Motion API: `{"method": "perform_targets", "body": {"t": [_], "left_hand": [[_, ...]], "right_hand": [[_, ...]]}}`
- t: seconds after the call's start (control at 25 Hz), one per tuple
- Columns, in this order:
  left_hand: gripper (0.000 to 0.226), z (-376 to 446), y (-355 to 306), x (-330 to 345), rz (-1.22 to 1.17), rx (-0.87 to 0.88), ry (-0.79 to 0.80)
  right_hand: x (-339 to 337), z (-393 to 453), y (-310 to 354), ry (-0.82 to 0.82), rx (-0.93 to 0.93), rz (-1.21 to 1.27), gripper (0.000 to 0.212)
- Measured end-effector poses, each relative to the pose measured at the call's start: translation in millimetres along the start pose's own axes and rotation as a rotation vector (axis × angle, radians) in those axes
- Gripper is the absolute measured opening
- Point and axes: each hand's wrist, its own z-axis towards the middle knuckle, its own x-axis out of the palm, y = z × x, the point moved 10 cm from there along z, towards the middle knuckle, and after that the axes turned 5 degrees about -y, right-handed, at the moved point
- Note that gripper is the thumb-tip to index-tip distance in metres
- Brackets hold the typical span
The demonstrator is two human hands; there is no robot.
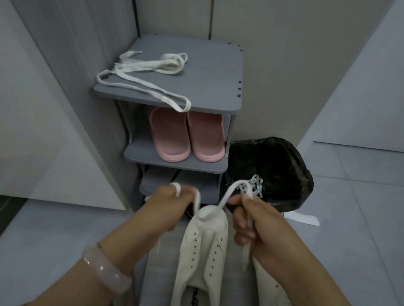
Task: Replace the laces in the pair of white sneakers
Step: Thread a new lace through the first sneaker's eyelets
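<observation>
On the floor before a grey shoe rack [200, 75], two white sneakers lie side by side, toes toward the rack: the left sneaker [201, 260] in full view, the right sneaker [276, 298] partly hidden by the forearm. Both hands grip one white lace [227, 194], which runs through the left sneaker at the toe end. The left hand [170, 207] has its fingers curled round one end; the right hand [258, 227] pinches the other, whose tail hangs below the fingers. Loose laces [145, 71] lie on the rack's top shelf. Pink slippers [187, 138] stand on the shelf beneath. A black-lined bin [270, 172], just right of the rack, holds a tangled lace [255, 185]. A pale bangle [105, 271] circles the left wrist.
</observation>
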Motion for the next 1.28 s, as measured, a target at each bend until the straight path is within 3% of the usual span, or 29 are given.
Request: {"method": "perform_targets", "body": {"t": [0.2,0.28,0.44,0.6,0.8,0.92,1.04,1.16,1.2,1.28], "left_hand": [[0.024,-6.8,0.3,16.7,-0.055,-0.007,0.111],[0.021,-21.6,-1.6,38.8,-0.021,-0.001,0.249],[0.021,-57.9,-7.2,88.5,0.137,0.184,0.559],[0.017,-45.2,-0.7,85.4,0.152,0.238,0.454],[0.014,-25.9,-15.9,49.8,0.001,0.263,0.206],[0.013,-19.7,-13.0,46.7,0.088,0.275,0.218],[0.015,-21.3,-6.3,60.3,0.224,0.309,0.294],[0.022,4.0,13.4,37.1,0.311,0.226,0.066],[0.027,13.3,28.1,31.7,0.368,0.196,0.013],[0.035,21.5,71.5,40.6,0.487,0.086,0.071]], "right_hand": [[-9.7,1.6,8.7,-0.083,-0.087,0.254,0.031],[-3.3,3.6,9.8,-0.064,-0.107,0.290,0.037],[-1.4,6.7,1.8,-0.093,-0.103,0.266,0.041],[0.1,6.6,-6.2,-0.073,-0.076,0.280,0.041],[12.1,0.1,-27.9,0.004,0.001,-0.041,0.027],[17.5,-7.5,-29.9,0.063,-0.052,-0.088,0.022],[-2.3,-1.1,-29.6,-0.090,-0.105,-0.100,0.018],[-43.2,9.3,-37.6,-0.375,-0.142,-0.299,0.021],[-50.7,13.5,-49.4,-0.406,-0.100,-0.390,0.021],[-47.7,16.7,-89.7,-0.316,0.081,-0.455,0.019]]}}
